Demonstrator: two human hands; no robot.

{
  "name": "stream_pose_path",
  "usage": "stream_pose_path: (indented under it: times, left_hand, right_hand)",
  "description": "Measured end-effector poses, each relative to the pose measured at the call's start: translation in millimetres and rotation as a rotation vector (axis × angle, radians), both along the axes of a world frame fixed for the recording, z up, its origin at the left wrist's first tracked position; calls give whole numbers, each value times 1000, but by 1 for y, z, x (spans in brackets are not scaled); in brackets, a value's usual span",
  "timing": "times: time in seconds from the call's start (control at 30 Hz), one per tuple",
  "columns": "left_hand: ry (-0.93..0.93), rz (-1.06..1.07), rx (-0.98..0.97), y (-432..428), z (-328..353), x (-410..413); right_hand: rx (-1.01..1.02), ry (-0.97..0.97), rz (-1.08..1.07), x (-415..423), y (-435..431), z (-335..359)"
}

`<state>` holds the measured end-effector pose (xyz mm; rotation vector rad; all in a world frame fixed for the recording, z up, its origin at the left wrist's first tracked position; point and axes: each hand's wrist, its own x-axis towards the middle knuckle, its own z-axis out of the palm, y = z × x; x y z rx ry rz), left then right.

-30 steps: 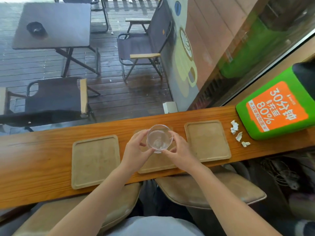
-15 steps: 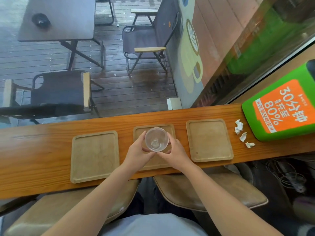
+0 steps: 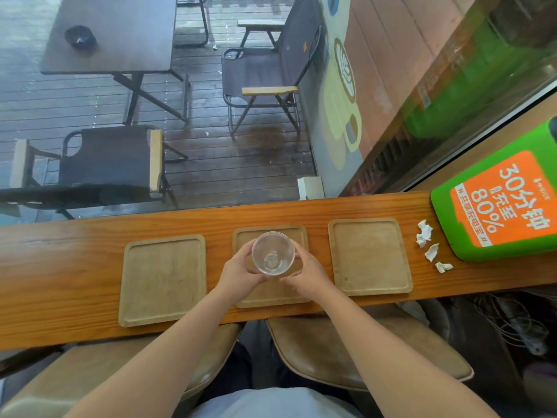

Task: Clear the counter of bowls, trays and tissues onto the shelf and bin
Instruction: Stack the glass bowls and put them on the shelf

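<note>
A clear glass bowl (image 3: pixel 272 252) is held over the middle wooden tray (image 3: pixel 272 294) on the wooden counter (image 3: pixel 60 267). My left hand (image 3: pixel 238 274) cups its left side and my right hand (image 3: pixel 307 274) cups its right side. A second wooden tray (image 3: pixel 162 280) lies to the left and a third wooden tray (image 3: pixel 370 256) to the right, both bare. Three crumpled white tissues (image 3: pixel 429 245) lie on the counter right of the third tray.
A green box with an orange label (image 3: pixel 497 203) stands at the counter's right end, close to the tissues. Two tan stools (image 3: pixel 361 348) sit under the counter's near edge. Behind the counter is a window onto a deck with chairs and a table.
The bowl and both hands have come down closer to the middle tray. The view has shifted slightly; trays and tissues lie as before.
</note>
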<state>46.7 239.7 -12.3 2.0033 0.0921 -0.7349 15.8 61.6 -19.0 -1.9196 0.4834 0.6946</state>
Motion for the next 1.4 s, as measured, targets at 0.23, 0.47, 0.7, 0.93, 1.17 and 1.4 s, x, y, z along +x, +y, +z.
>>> stream_pose_path:
  times: [0.23,0.47,0.7,0.93,1.17,1.4]
  left_hand:
    - [9,14,-45,0,-6,4]
    - [-99,-165,-150,0,62,15]
    - [-279,-402,-273,-21,129,20]
    - [-320,-602,-385,-68,165,-17]
    - [-244,-784,-481,-150,198,-97]
    - [-211,-960,-478,-282,206,-238]
  right_hand:
    - [120,-75,-36,9,1,7]
    - [83,-198,-42,-1,-17,75]
    - [25,-431,-279,-39,-17,145]
    - [-61,-507,-494,-119,-43,184]
    - [-141,-580,-677,-220,-96,210]
    - [-245,-580,-866,-385,-188,218]
